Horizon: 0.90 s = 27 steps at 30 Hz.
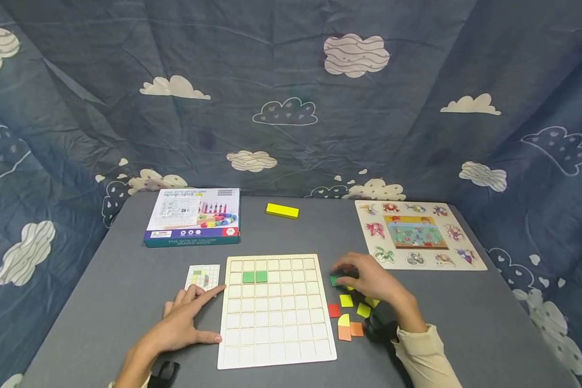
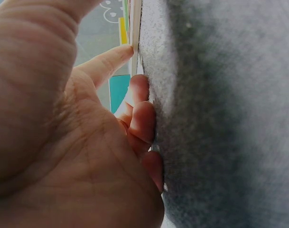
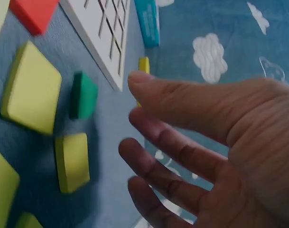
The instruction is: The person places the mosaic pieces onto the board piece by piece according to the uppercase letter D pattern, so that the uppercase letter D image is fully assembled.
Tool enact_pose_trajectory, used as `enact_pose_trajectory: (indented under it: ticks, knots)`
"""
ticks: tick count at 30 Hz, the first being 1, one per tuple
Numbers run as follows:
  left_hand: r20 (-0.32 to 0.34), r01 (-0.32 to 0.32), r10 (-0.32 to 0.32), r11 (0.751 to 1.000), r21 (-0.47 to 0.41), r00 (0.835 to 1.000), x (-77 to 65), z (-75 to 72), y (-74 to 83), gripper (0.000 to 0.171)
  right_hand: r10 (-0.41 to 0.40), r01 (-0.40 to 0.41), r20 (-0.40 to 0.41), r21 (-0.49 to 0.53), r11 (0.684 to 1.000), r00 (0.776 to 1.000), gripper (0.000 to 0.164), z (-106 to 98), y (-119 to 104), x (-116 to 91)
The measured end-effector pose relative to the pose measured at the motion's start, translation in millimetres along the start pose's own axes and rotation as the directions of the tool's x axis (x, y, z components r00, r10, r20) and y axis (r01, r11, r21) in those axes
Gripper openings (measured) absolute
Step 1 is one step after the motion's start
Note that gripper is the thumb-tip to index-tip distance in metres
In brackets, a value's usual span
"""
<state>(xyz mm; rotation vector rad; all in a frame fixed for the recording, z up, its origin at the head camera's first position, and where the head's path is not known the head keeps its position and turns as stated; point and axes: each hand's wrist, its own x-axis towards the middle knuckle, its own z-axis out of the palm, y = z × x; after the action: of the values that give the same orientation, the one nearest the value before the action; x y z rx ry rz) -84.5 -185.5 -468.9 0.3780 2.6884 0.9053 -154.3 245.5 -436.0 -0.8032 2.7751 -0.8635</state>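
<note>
A white gridded board (image 1: 281, 323) lies in the middle of the table, with two green square tiles (image 1: 249, 277) side by side in its second row. My left hand (image 1: 181, 319) is spread at the board's left side, index fingertip and thumb tip against its edge. Its other fingers lie by a small pattern card (image 1: 208, 271). Right of the board, my right hand (image 1: 368, 277) hovers over loose tiles with fingers loosely bent. In the right wrist view, nothing is between thumb and fingers; a green tile (image 3: 86, 96) and a yellow tile (image 3: 73, 162) lie on the table beneath.
Red (image 1: 334, 310), orange (image 1: 357, 329) and several yellow tiles (image 1: 346, 300) lie along the board's right side. Behind are a boxed bead set (image 1: 194, 218), a yellow bar (image 1: 282, 210) and a sea-animal picture board (image 1: 419, 258). A cloud-patterned cloth (image 1: 291, 140) hangs around the table.
</note>
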Motion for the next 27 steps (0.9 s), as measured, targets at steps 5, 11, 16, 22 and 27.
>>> enact_pose_trajectory:
  ticks: [5, 11, 16, 22, 27]
  knots:
    - [-0.004, -0.022, 0.022, 1.0, 0.01, 1.0, 3.7, -0.1, -0.4, 0.102, 0.05, -0.052, 0.038, 0.07, 0.996, 0.998, 0.017, -9.0, 13.3, -6.3]
    - [-0.001, -0.037, 0.037, 0.999, 0.008, 0.999, 5.4, 0.6, -1.4, 0.102, 0.135, -0.144, 0.095, 0.085, 0.986, 0.986, 0.028, -12.8, 28.4, -9.3]
    - [-0.002, -0.013, 0.013, 1.0, 0.01, 1.0, 2.7, -0.1, -1.8, 0.103, 0.144, -0.166, 0.176, 0.118, 0.979, 0.974, 0.035, -9.8, 34.7, -7.5]
    - [0.008, -0.012, 0.011, 1.0, 0.012, 1.0, 1.5, -1.0, -1.6, 0.102, 0.128, -0.162, 0.214, 0.152, 0.975, 0.968, 0.034, -8.4, 36.4, -7.3]
    - [0.014, -0.004, 0.004, 1.0, 0.011, 1.0, 1.9, -0.7, -1.1, 0.102, 0.1, -0.141, 0.224, 0.173, 0.975, 0.97, 0.033, -8.4, 37.4, -9.0]
